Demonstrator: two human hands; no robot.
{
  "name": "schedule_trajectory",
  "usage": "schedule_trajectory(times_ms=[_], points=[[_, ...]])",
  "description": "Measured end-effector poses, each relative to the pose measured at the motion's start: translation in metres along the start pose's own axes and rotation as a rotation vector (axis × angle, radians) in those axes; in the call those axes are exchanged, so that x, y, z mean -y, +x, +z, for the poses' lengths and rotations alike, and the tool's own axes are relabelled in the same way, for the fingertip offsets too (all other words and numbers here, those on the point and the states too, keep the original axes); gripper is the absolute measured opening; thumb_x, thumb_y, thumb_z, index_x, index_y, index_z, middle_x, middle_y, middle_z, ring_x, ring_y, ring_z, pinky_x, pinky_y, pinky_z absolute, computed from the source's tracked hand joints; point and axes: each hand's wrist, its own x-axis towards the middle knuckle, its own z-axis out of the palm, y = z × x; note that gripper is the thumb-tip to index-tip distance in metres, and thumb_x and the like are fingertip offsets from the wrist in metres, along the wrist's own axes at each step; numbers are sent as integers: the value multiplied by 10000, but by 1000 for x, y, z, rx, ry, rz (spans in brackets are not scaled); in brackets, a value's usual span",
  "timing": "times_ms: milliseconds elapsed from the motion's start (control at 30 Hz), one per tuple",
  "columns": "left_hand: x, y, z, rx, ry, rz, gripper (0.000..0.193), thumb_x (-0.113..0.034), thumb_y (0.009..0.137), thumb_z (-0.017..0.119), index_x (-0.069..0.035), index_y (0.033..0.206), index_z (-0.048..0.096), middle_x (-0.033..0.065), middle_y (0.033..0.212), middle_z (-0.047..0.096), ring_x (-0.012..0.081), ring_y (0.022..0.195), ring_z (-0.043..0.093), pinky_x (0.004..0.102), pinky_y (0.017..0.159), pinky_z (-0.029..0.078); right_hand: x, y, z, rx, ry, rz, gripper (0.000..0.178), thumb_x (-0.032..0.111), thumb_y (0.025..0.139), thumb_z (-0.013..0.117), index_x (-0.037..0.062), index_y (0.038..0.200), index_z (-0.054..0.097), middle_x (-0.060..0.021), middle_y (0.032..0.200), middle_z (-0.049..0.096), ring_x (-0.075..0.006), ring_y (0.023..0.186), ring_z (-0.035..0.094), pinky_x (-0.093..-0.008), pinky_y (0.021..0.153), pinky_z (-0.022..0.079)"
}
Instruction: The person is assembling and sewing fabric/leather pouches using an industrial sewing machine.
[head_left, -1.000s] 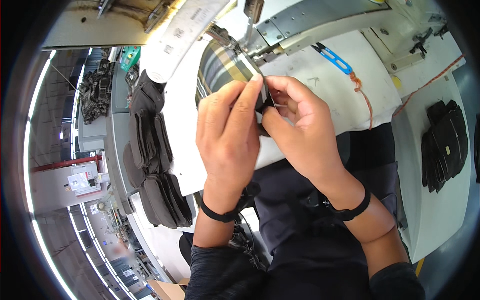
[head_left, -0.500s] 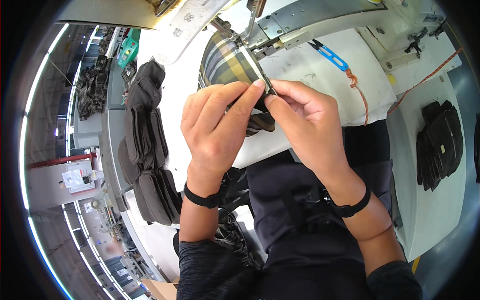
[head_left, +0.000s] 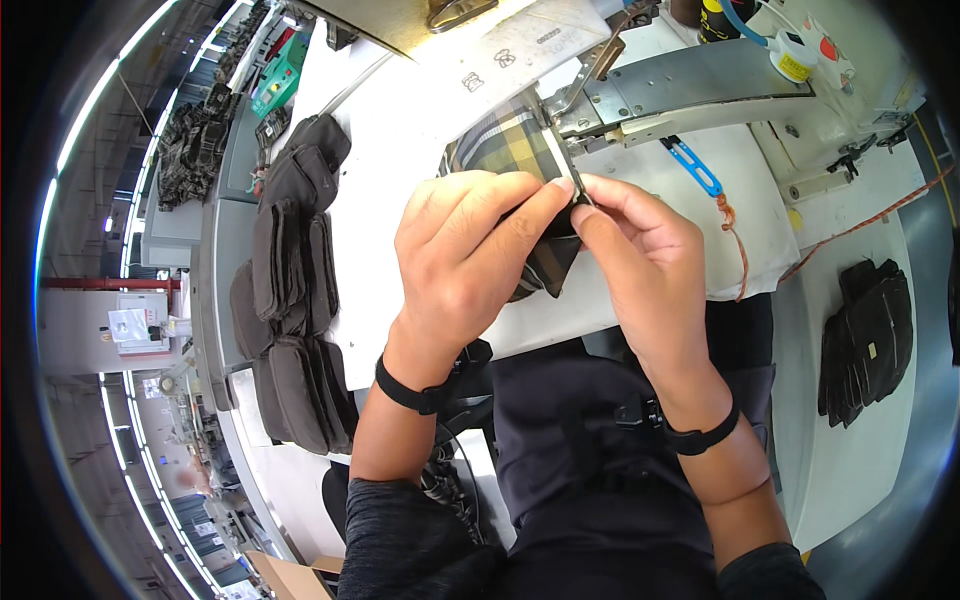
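A plaid cloth piece [head_left: 505, 140] in yellow, grey and dark tones lies at the working end of a sewing machine [head_left: 700, 92]. Along its right side runs a pale strip beside a dark edge. My left hand [head_left: 465, 245] is closed, thumb and forefinger pinching that edge. Facing it, my right hand [head_left: 645, 250] pinches the same edge, fingertips almost touching the left ones. Below the fingers a dark plaid corner of the cloth hangs down. My left hand covers part of the cloth.
Blue-handled thread snips [head_left: 695, 168] on an orange cord lie right of my hands. Dark padded fabric pieces [head_left: 290, 260] are piled along the left. Another dark stack [head_left: 868, 345] sits on a white surface at right. A small white bottle [head_left: 792, 58] stands at the back.
The whole view has shifted, so the machine and table appear lower and further right. Both hands keep their pinch on the cloth edge; its lower corner now hangs more pointed.
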Motion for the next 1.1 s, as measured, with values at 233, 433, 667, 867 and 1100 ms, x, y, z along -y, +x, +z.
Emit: schedule_trajectory(times_ms=[233,433,667,867,1100], points=[[24,5,7,-40,12,39,331,-72,740,759,-87,1067,807,16,964,732,203,821,684,340,708,489,2,20,14,-58,-18,-65,204,9,1010,663,-71,1189,720,-3,893,721,-2,762,571,-193,632,449],[28,15,3,45,2,-20,211,16,811,824,-63,1006,807,72,961,777,226,865,729,330,747,547,6,30,18,-79,-114,-142,152,47,988,706,-45,1107,729,7,866,719,6,739,578,-202,614,444],[8,14,8,29,-289,-649,181,17,878,718,-40,1049,710,75,925,701,188,709,595,302,666,504,0,33,39,-188,-558,-187,310,209,918,764,-7,950,545,-165,814,642,-332,740,655,-437,687,530],[18,31,-6,180,-35,-309,275,86,845,661,-46,1081,714,59,1045,724,180,842,673,298,704,544,-3,28,37,-237,-445,-193,253,147,906,751,-1,956,552,-135,753,632,-310,673,654,-429,654,531],[18,48,-34,380,105,-3,325,39,832,658,-79,1117,759,47,1058,740,313,839,717,383,734,576,3,25,32,-110,-158,-16,130,40,941,692,-37,1028,635,-96,889,691,-187,658,760,-265,573,608]])
